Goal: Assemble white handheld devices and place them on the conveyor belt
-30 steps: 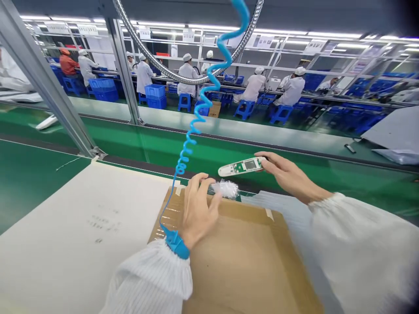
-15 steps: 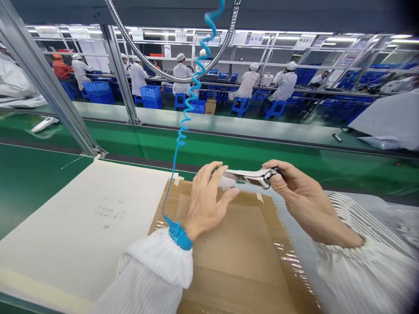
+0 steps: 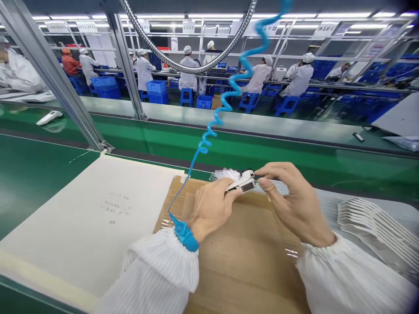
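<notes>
My left hand [image 3: 212, 205], with a blue wrist strap [image 3: 185, 235] at its wrist, is closed around a slim white handheld device [image 3: 240, 183]. A dark grey rectangular panel shows at the device's right end; much of its body is hidden in my palm. My right hand [image 3: 291, 203] is beside that end, thumb and index finger apart, their tips very close to the device; whether they touch it I cannot tell. Beneath both hands lies a sheet of brown cardboard [image 3: 248, 261]. Crumpled clear plastic [image 3: 225, 174] sits just behind the device.
Several white curved parts [image 3: 376, 222] are lined up in a tray at right. White paper [image 3: 65, 218] covers the left bench. A blue coiled cord [image 3: 225, 100] hangs ahead, near a metal hose [image 3: 183, 67]. A white device [image 3: 49, 117] lies on the green conveyor [image 3: 170, 139]. Co-workers sit beyond.
The device has turned and now sits in my left hand, which has closed around it. My right hand has let go of its end and opened. The view has shifted slightly.
</notes>
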`<action>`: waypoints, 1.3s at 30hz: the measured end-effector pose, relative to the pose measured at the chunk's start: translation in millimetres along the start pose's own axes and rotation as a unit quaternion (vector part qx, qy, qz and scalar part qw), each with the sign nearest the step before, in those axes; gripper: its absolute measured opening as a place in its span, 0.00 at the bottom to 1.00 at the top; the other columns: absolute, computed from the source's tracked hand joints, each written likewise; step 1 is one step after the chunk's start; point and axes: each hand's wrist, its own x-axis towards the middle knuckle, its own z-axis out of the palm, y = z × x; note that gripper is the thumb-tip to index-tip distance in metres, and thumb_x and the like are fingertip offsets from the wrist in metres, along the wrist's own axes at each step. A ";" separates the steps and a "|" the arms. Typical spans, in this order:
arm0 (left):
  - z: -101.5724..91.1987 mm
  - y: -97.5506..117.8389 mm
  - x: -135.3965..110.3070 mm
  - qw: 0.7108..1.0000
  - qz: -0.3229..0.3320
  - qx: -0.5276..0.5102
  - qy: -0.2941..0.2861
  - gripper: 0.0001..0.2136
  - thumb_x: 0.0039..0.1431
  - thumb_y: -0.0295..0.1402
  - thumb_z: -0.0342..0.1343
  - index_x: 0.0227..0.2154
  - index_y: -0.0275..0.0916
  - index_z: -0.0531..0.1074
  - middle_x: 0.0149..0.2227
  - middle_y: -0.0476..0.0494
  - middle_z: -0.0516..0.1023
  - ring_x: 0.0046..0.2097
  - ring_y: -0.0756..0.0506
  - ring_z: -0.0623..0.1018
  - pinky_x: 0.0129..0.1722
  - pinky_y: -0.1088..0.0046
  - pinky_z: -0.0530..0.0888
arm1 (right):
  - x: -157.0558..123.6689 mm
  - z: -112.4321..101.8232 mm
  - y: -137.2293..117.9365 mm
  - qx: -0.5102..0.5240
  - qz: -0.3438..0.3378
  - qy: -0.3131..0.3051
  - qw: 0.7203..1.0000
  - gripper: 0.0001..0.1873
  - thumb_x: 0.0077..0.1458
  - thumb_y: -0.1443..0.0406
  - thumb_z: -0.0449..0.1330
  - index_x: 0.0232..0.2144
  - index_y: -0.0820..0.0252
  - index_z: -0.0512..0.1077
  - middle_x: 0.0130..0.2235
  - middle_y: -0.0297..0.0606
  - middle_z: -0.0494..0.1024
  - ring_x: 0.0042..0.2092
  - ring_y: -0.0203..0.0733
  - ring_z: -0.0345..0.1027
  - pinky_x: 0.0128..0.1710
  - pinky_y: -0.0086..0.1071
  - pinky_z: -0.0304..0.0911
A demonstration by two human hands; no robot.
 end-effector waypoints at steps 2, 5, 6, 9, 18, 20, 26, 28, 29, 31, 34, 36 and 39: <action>0.6 0.2 -0.2 1.000 0.005 0.020 -0.007 0.13 0.68 0.41 0.51 0.48 0.45 0.76 0.43 0.44 0.83 0.43 0.40 0.80 0.40 0.66 0.71 | 0.3 2.1 0.7 -0.103 -0.081 -0.020 0.991 0.06 0.65 0.60 0.58 0.38 0.50 0.75 0.42 0.39 0.79 0.41 0.46 0.72 0.43 0.42 0.61; -0.2 -3.0 2.2 1.000 -0.027 0.010 -0.010 0.13 0.68 0.42 0.50 0.45 0.45 0.78 0.38 0.44 0.83 0.40 0.40 0.80 0.38 0.67 0.70 | -0.6 6.8 0.2 -0.231 -0.139 -0.025 0.963 0.10 0.66 0.67 0.56 0.32 0.53 0.73 0.37 0.35 0.82 0.38 0.44 0.71 0.47 0.44 0.55; -0.8 -5.6 4.1 0.999 -0.050 -0.004 0.007 0.13 0.68 0.42 0.50 0.44 0.45 0.78 0.37 0.43 0.82 0.39 0.40 0.80 0.38 0.67 0.70 | -1.3 8.7 0.5 -0.246 -0.146 -0.027 0.958 0.11 0.66 0.69 0.55 0.30 0.54 0.72 0.36 0.34 0.82 0.38 0.43 0.71 0.47 0.45 0.54; -3.3 -16.7 11.9 0.987 -0.115 -0.059 0.096 0.13 0.67 0.40 0.51 0.42 0.41 0.77 0.36 0.42 0.81 0.36 0.43 0.78 0.37 0.68 0.70 | -3.1 14.8 3.2 -0.203 -0.124 -0.045 0.970 0.13 0.66 0.69 0.54 0.28 0.55 0.70 0.34 0.34 0.80 0.36 0.42 0.69 0.44 0.43 0.54; 2.3 -17.9 12.5 0.974 -0.110 -0.185 0.070 0.10 0.67 0.37 0.50 0.45 0.39 0.72 0.33 0.47 0.78 0.31 0.48 0.76 0.33 0.72 0.68 | 6.9 48.4 -3.5 0.200 0.254 -0.022 0.946 0.18 0.58 0.47 0.61 0.35 0.55 0.74 0.37 0.39 0.79 0.39 0.46 0.71 0.41 0.39 0.64; 6.6 -13.1 7.4 0.982 -0.076 -0.158 0.067 0.09 0.68 0.36 0.49 0.46 0.40 0.70 0.37 0.46 0.79 0.35 0.47 0.77 0.35 0.71 0.69 | 4.3 55.0 -7.7 0.258 0.296 -0.024 0.919 0.22 0.55 0.44 0.62 0.34 0.56 0.75 0.35 0.39 0.79 0.37 0.45 0.71 0.40 0.38 0.66; 15.6 -9.0 0.5 0.995 -0.037 -0.004 0.092 0.07 0.70 0.35 0.45 0.45 0.44 0.67 0.43 0.44 0.79 0.42 0.41 0.78 0.36 0.68 0.66 | -6.9 61.4 -17.3 0.308 0.395 0.015 0.866 0.27 0.47 0.40 0.66 0.34 0.56 0.77 0.28 0.34 0.74 0.29 0.39 0.64 0.32 0.35 0.63; 14.7 -9.0 0.8 0.995 -0.038 0.012 0.089 0.07 0.70 0.35 0.44 0.44 0.45 0.67 0.43 0.44 0.79 0.42 0.41 0.78 0.36 0.68 0.66 | -7.1 62.5 -19.2 0.320 0.411 0.023 0.853 0.28 0.45 0.39 0.67 0.34 0.56 0.78 0.28 0.34 0.74 0.28 0.38 0.61 0.30 0.35 0.62; 13.7 -8.7 0.9 0.995 -0.040 0.014 0.086 0.07 0.70 0.35 0.44 0.44 0.45 0.67 0.43 0.44 0.79 0.42 0.40 0.78 0.36 0.68 0.66 | -6.7 63.3 -19.4 0.325 0.418 0.025 0.848 0.29 0.44 0.39 0.68 0.34 0.56 0.78 0.28 0.34 0.74 0.28 0.38 0.61 0.31 0.35 0.61; 11.5 -7.6 0.7 0.996 -0.044 0.016 0.081 0.08 0.71 0.36 0.43 0.45 0.45 0.67 0.44 0.44 0.78 0.43 0.40 0.79 0.35 0.68 0.66 | -5.6 65.5 -18.3 0.335 0.428 0.028 0.839 0.30 0.40 0.39 0.70 0.34 0.56 0.79 0.29 0.34 0.75 0.29 0.38 0.62 0.32 0.36 0.62; 10.4 -5.6 -0.5 0.996 -0.043 0.025 0.074 0.10 0.71 0.37 0.42 0.45 0.45 0.67 0.44 0.44 0.78 0.43 0.41 0.79 0.35 0.68 0.66 | -5.2 67.9 -15.9 0.352 0.431 0.035 0.830 0.31 0.35 0.41 0.73 0.34 0.56 0.79 0.31 0.35 0.76 0.32 0.40 0.63 0.35 0.36 0.63; 11.3 -5.0 -0.8 0.996 -0.037 0.030 0.071 0.09 0.71 0.37 0.42 0.45 0.45 0.68 0.44 0.44 0.79 0.43 0.41 0.79 0.34 0.69 0.65 | -5.7 66.6 -17.1 0.359 0.427 0.043 0.828 0.30 0.35 0.41 0.73 0.33 0.55 0.79 0.31 0.34 0.75 0.32 0.39 0.62 0.35 0.36 0.62; 11.0 -8.4 2.9 0.996 -0.048 0.026 0.077 0.09 0.70 0.36 0.44 0.46 0.45 0.68 0.45 0.43 0.79 0.43 0.40 0.79 0.35 0.68 0.66 | -5.2 59.1 -23.7 0.364 0.399 0.006 0.842 0.26 0.40 0.41 0.71 0.28 0.55 0.76 0.27 0.33 0.71 0.29 0.38 0.58 0.32 0.35 0.60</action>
